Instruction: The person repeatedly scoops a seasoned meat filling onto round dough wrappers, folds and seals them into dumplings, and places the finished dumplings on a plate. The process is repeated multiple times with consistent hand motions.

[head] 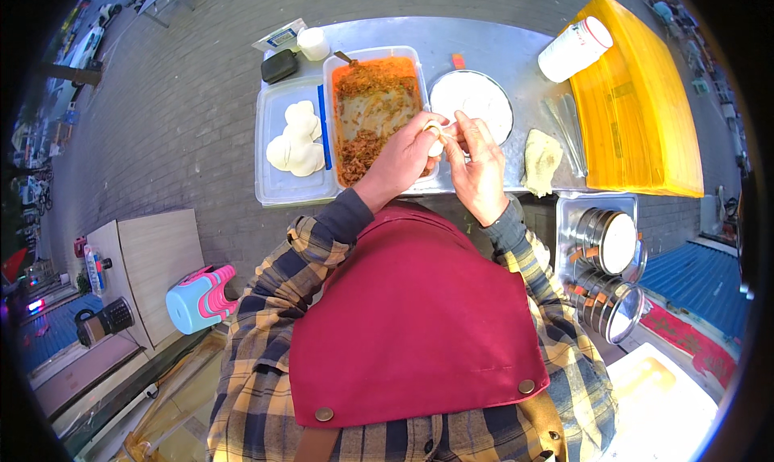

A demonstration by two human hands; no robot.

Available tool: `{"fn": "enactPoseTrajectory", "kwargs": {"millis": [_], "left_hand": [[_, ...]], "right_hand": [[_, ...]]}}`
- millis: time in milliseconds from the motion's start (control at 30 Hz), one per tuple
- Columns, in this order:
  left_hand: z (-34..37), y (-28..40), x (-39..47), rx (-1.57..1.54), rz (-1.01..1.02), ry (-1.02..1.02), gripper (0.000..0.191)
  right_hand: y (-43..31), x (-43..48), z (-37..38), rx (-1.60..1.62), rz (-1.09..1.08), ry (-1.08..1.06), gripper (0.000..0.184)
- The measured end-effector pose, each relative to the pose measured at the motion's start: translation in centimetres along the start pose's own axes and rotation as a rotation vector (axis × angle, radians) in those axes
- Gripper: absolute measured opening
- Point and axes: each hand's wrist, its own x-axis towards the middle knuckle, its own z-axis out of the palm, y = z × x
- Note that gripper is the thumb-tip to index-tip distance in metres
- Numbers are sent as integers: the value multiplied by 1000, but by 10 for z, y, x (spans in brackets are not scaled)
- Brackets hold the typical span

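Over the right edge of the filling box my left hand (406, 153) cups a small piece of white dough (435, 146), gathered at its rim. The fingertips of my right hand (481, 169) pinch the dough's edge from the other side. Below them stands a rectangular plastic box (375, 51) of reddish minced filling (378, 78), with a utensil handle at its far left corner. Left of it, several flat dough wrappers (296, 150) lie overlapping on a clear plastic lid (275, 108). A round pan (512, 111) with a white surface inside sits just beyond my right hand.
On the metal table (490, 35) are a folded cloth (541, 159), metal tongs (571, 132), a black case (279, 66), a white cup (313, 43) and a printed card. A white canister (574, 49) rests against a yellow box (635, 111). Stacked round pans (604, 241) stand at lower right.
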Motion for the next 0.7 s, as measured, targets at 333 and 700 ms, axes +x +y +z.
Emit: {"fn": "enactPoseTrajectory", "kwargs": {"millis": [333, 700], "left_hand": [[-16, 30, 10, 493, 54, -218, 31], [-10, 35, 12, 741, 265, -158, 29]], "right_hand": [[-10, 7, -4, -44, -177, 62, 56], [-11, 2, -10, -93, -130, 48, 55]]}}
